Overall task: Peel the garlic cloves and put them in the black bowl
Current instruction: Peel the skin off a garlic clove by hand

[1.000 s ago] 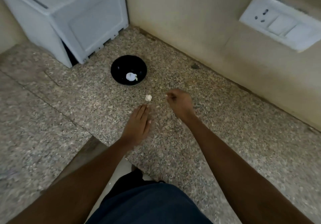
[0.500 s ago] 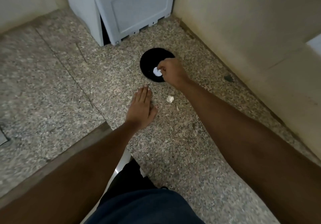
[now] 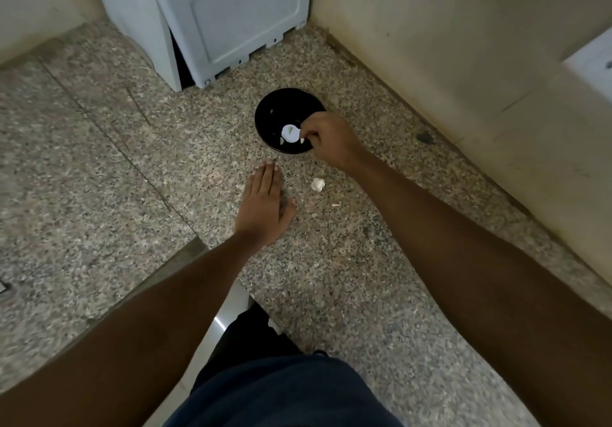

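Speckled granite counter under both hands, meeting a cream wall beyond the right arm. Left hand flat on the stone, fingers straight and together. Right hand curled over the near edge of the black bowl, fingertips pinched; hard to make out whether around anything. Inside the bowl, a round white patch and pale bits, too small to identify. Between the hands, a small white garlic piece.
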